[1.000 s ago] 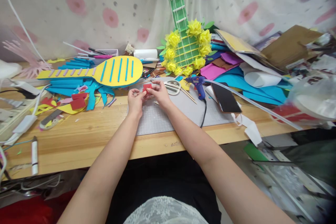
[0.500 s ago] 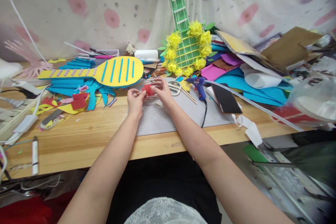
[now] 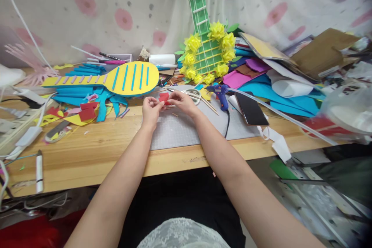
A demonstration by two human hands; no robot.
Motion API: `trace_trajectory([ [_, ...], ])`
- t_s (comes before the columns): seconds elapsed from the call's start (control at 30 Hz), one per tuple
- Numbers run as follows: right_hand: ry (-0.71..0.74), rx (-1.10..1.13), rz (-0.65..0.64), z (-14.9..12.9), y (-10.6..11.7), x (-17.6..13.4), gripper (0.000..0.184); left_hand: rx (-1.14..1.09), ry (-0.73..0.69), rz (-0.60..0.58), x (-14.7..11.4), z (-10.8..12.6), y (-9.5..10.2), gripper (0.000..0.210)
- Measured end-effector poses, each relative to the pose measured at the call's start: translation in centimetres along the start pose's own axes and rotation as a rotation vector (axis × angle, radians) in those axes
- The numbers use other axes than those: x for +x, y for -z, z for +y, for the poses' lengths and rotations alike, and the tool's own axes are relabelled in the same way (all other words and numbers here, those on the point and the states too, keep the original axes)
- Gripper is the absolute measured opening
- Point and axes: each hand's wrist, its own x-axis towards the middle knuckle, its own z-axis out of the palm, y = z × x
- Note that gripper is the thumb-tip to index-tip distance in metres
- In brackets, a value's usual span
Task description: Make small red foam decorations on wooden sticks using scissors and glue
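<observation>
Between my two hands is a small piece of red paper (image 3: 164,97), partly covered by fingers. My left hand (image 3: 151,111) pinches its lower left side, with the fingers curled. From the right, my right hand (image 3: 182,102) pinches the same red piece between thumb and fingertips. Both hands are just above a grey cutting mat (image 3: 177,135). Scissors (image 3: 194,95) with pale handles lie behind my right hand, beside thin wooden sticks (image 3: 209,105). A blue hot glue gun (image 3: 220,95) rests further right on the mat.
A yellow paper guitar shape (image 3: 130,79) lies at the back left on blue paper strips. Behind stands a green guitar (image 3: 207,56) ringed with yellow paper flowers. A phone (image 3: 251,108), coloured sheets (image 3: 279,97) and a plastic tub (image 3: 348,112) crowd the right; a power strip (image 3: 17,128) sits left.
My right hand has lowered slightly, its raised fingers now closing on the red paper. My left hand keeps its pinch with little movement.
</observation>
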Motion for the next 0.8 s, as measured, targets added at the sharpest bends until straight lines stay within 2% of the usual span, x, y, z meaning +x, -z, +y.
trace_trajectory([
  [0.17,-0.014,-0.056,0.022,0.7,0.2,0.2,0.015,-0.010,0.019,0.015,0.1,0.0,0.0,0.035],
  [0.3,-0.066,-0.063,0.169,0.2,1.2,0.4,0.014,-0.038,-0.010,0.059,0.4,0.0,0.3,0.038],
  [0.37,-0.137,-0.227,0.261,-0.2,2.1,0.4,0.011,-0.051,-0.023,0.092,0.6,0.0,0.5,0.039],
  [0.43,-0.223,-0.515,0.309,-0.8,3.2,0.4,0.010,-0.056,-0.024,0.111,0.8,-0.2,0.7,0.040],
  [0.5,-0.318,-0.832,0.281,-1.2,4.1,0.4,0.016,-0.054,-0.019,0.116,0.9,-0.2,0.8,0.041],
  [0.6,-0.434,-1.162,0.134,-1.5,4.6,0.6,0.030,-0.053,-0.013,0.126,0.9,-0.2,0.8,0.041],
  [0.7,-0.439,-1.302,0.013,-1.3,4.4,0.8,0.036,-0.067,-0.004,0.136,0.8,0.1,0.8,0.040],
  [0.8,-0.391,-1.373,-0.045,-1.1,4.1,1.1,0.033,-0.084,-0.004,0.146,0.8,0.3,0.8,0.039],
])
